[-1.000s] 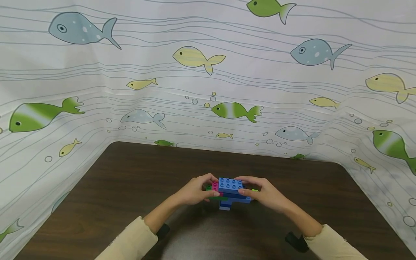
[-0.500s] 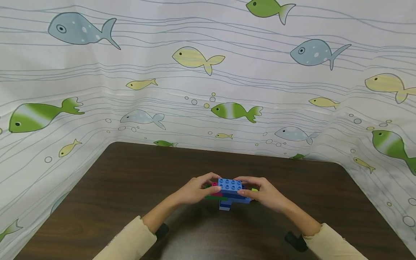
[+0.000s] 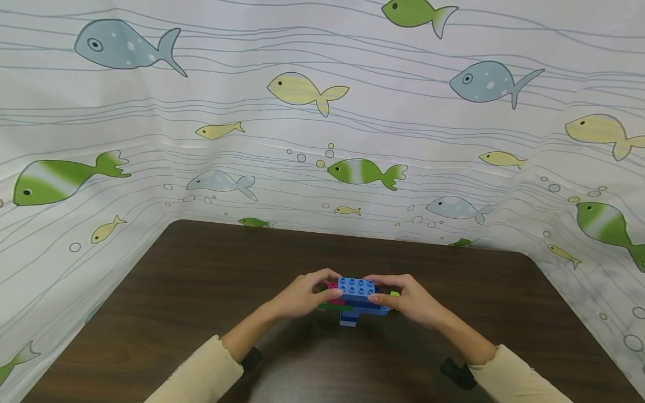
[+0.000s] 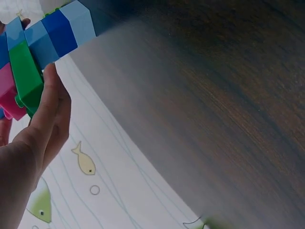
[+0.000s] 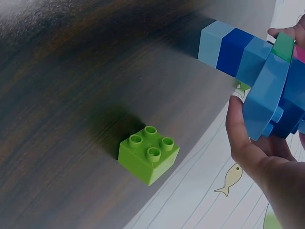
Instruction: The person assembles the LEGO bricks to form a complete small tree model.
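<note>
A structure of toy building bricks stands on the dark table. Blue bricks form its narrow column [image 5: 233,50]; above that spread a green brick [image 4: 27,76], a pink brick [image 4: 9,93] and more blue ones. On top, studs up, is a light blue brick [image 3: 356,286]. My left hand [image 3: 304,292] pinches its left end, thumb at the near side and fingers behind. From the right, my right hand [image 3: 410,299] grips its other end the same way. Lower fingers of both hands curl beside the wider layer. The far side is hidden in the head view.
A lime green brick [image 5: 148,155] with its studs up sits apart on the table [image 3: 201,268], to the right of the structure and partly behind my right hand in the head view. A white sheet with printed fish [image 3: 252,140] surrounds the table's back and sides.
My left thumb has shifted from beside the green and pink bricks up and right onto the light blue top brick. The right hand has stayed in place.
</note>
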A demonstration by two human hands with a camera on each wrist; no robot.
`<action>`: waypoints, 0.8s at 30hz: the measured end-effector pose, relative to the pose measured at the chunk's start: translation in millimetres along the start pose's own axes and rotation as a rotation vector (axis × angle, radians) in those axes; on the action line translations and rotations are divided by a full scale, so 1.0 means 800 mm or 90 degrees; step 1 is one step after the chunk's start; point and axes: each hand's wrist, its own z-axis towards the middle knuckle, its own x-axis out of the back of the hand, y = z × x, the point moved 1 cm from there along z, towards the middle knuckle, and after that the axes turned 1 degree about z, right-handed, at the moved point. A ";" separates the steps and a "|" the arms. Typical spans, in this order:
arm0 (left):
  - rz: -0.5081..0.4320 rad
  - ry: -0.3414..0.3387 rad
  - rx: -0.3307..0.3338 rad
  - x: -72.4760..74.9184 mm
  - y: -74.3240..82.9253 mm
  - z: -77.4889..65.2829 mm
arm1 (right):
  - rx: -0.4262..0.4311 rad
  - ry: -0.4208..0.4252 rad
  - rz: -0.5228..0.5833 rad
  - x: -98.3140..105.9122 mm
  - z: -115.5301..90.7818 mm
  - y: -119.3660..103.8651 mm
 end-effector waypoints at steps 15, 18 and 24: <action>-0.004 -0.002 0.003 0.001 0.003 0.000 | -0.007 -0.004 -0.012 0.000 -0.002 -0.001; -0.001 -0.008 0.013 0.002 0.003 0.000 | -0.008 -0.020 -0.007 0.002 -0.003 -0.001; -0.004 -0.015 0.022 0.002 0.005 0.002 | 0.000 -0.057 -0.010 0.013 -0.005 -0.001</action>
